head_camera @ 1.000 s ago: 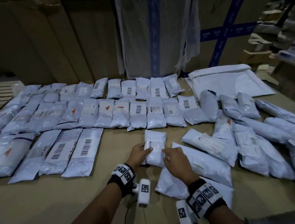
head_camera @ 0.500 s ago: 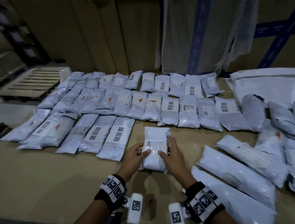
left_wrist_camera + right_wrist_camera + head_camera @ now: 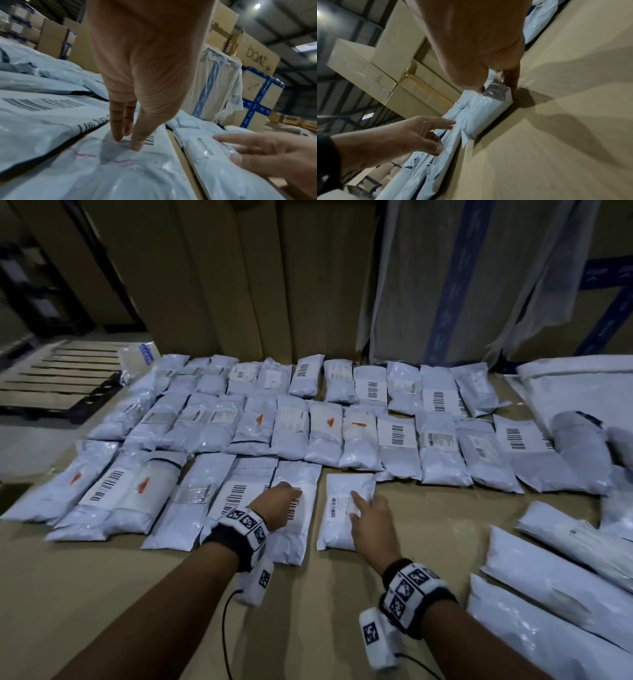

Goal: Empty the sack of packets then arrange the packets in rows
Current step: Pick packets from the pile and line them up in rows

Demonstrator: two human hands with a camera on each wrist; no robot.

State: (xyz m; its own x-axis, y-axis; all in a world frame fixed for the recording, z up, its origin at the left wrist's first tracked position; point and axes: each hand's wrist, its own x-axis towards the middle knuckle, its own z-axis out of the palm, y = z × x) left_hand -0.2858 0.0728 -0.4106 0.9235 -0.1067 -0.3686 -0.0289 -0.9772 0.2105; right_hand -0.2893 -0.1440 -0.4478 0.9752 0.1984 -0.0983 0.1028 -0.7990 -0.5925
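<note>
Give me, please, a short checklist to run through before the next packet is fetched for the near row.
1. Small packet lies flat in the near row: ok.
2. Gap to the barcode packet beside it closed: not ok, cardboard shows between.
3. Right hand free of a grip: ok, straight fingers rest on the small packet.
4. Left hand free: ok, fingertips touch the barcode packet.
5. Unsorted packets at right: ok.

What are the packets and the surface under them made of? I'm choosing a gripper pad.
The packets look like glossy pale plastic film: crinkled, with bright highlights and paper barcode labels stuck on. The surface looks like matte brown corrugated cardboard, with flat seams between sheets; its core is not visible, so that is a guess.
</note>
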